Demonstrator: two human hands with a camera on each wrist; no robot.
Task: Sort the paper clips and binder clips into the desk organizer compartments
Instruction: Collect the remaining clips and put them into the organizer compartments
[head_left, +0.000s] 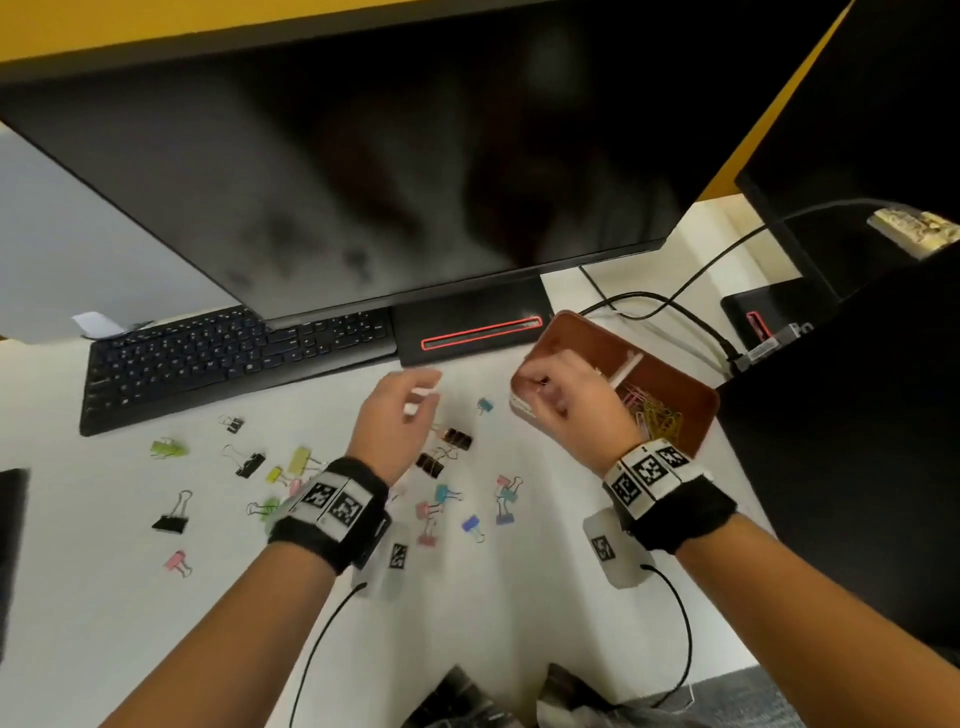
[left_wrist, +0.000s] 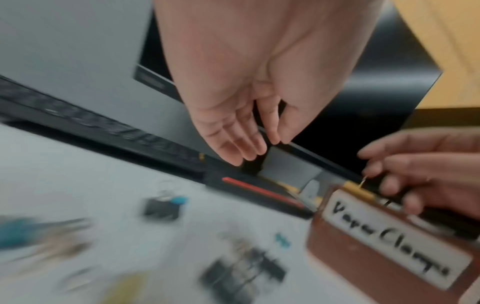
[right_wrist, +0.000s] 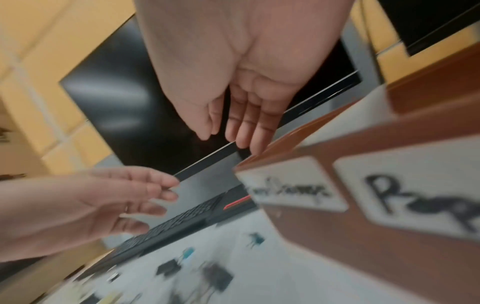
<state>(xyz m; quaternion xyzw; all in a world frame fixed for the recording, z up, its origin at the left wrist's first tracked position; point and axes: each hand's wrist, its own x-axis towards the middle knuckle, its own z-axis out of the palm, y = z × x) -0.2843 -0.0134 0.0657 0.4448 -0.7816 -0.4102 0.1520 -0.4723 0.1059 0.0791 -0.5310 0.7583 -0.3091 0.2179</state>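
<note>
White desk (head_left: 519, 597) carrying the lot. Black keyboard (head_left: 234, 358) lies along the back left, the monitor base (head_left: 467, 327) with its red strip just beside it. Brown organizer (head_left: 670, 384) sits right of centre — a heap of coloured paper clips (head_left: 654, 415) inside. Binder clips scattered across the middle: two dark ones (head_left: 447, 449) close together, a green one (head_left: 169, 448) far left, a big black one (head_left: 171, 519), a pink one (head_left: 176, 562) nearest — pastel ones (head_left: 506, 499) on the right. Black cables (head_left: 670, 306) trail at the back right.
</note>
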